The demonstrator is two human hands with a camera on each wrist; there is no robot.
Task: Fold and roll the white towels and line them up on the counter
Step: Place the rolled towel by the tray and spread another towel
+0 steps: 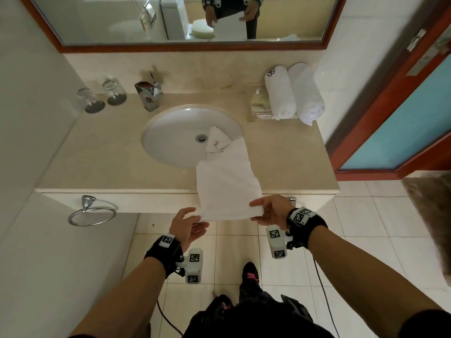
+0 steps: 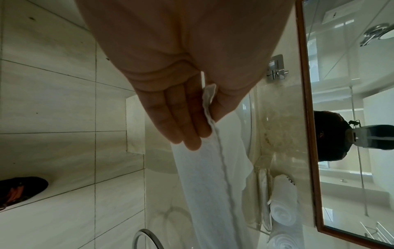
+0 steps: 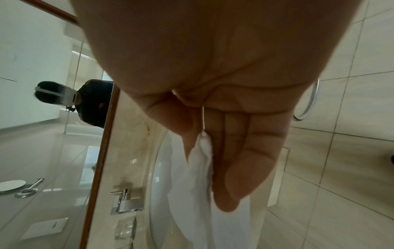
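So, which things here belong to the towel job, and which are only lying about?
For the job:
- towel, pinched by left hand and right hand
- two rolled towels
- counter

Lying about:
- two glasses
- sink
- towel ring
- mirror
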